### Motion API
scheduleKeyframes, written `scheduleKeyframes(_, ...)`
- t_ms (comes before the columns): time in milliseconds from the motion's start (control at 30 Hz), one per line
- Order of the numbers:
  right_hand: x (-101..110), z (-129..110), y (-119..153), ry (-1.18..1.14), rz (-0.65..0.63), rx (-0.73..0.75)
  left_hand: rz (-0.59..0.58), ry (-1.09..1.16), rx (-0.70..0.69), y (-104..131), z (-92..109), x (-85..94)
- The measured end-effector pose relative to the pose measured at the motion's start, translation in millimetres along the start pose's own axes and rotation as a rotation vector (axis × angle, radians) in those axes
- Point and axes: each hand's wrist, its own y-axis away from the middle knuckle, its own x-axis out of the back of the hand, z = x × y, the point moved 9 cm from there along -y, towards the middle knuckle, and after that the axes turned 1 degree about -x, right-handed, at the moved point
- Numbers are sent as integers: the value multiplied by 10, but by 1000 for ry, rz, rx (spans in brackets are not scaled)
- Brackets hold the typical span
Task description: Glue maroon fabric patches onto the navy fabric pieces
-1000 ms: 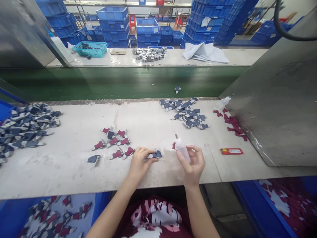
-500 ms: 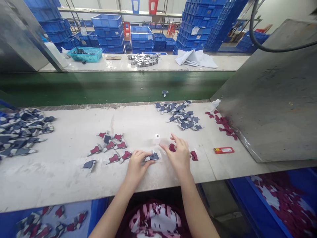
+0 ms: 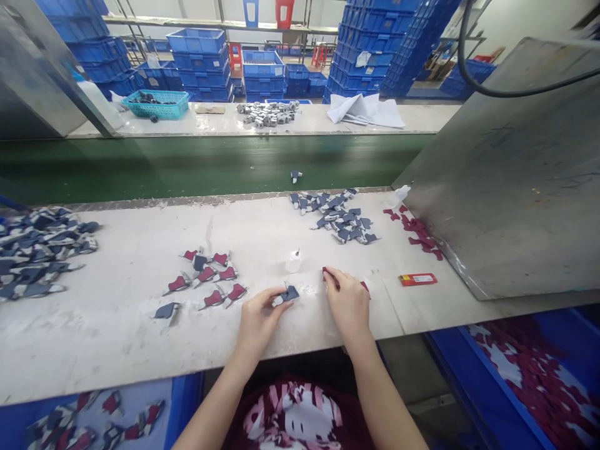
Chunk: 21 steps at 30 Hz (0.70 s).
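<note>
My left hand [image 3: 259, 314] pinches a dark blue and white piece [image 3: 289, 294] above the white table [image 3: 135, 350]. To its right, my right hand [image 3: 347, 300] has its fingertips closed on a small maroon piece [image 3: 324, 272], mostly covered by the fingers. Another maroon piece [image 3: 365, 286] shows partly behind that hand. A small white bottle [image 3: 294, 261] stands upright between and beyond the hands. Several maroon-and-grey pieces [image 3: 227, 273] lie left of my left hand, with a blue piece [image 3: 167, 310] beside them.
Blue pieces lie in a heap [image 3: 344, 219] beyond the hands and in a larger pile [image 3: 42, 244] at far left. Maroon pieces [image 3: 422, 234] and a red packet [image 3: 418, 279] lie right, near a metal panel [image 3: 515, 187]. A green belt [image 3: 210, 165] runs behind.
My right hand has gone from spread fingers near the bottle to a pinch on the maroon piece. The blue piece on the green belt has shifted left. My left hand keeps its hold.
</note>
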Motion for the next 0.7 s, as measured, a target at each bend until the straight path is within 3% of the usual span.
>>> scheduleKeyframes(133,158,-3,36,-13,126,53,0,62,57,46,-53,-64)
scheduleKeyframes(200,155,-62,70,-17,126,121,-4,72,73,58,-65,-88)
scheduleKeyframes(467,53,-243,219,-90,-105,272,-23,32,55,75,-26,-68)
scheduleKeyframes(700,-150,-269,114,-97,-368,230,28,73,102,120,-103,8)
